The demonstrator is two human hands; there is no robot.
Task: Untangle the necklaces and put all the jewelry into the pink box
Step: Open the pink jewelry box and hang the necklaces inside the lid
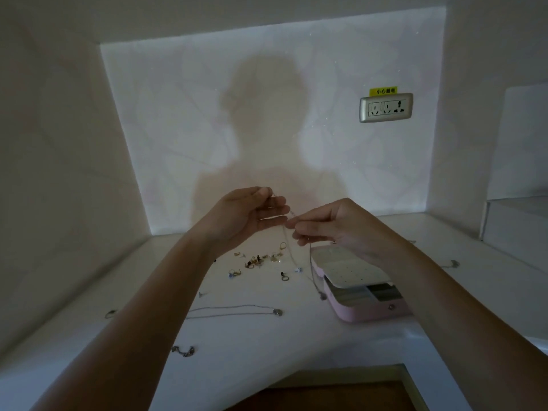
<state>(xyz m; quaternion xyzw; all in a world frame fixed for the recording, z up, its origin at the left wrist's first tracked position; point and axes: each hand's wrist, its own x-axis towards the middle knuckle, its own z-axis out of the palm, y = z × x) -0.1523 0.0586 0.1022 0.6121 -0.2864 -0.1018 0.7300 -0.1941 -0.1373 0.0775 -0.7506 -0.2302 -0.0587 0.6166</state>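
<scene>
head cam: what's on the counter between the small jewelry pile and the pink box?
Head view: thin chain strands hanging from the raised hands cross that gap, with a small piece on the white counter between pile and pink box.

White countertop [267, 345] set in a white-walled alcove. Back wall [178, 114] is pale and faintly patterned, carrying a person's shadow [267, 137]. Silver-framed socket panel [386, 108] sits upper right on that wall, yellow warning sticker [383, 91] just above it. Brown floor [326, 396] shows below the counter edge.
</scene>
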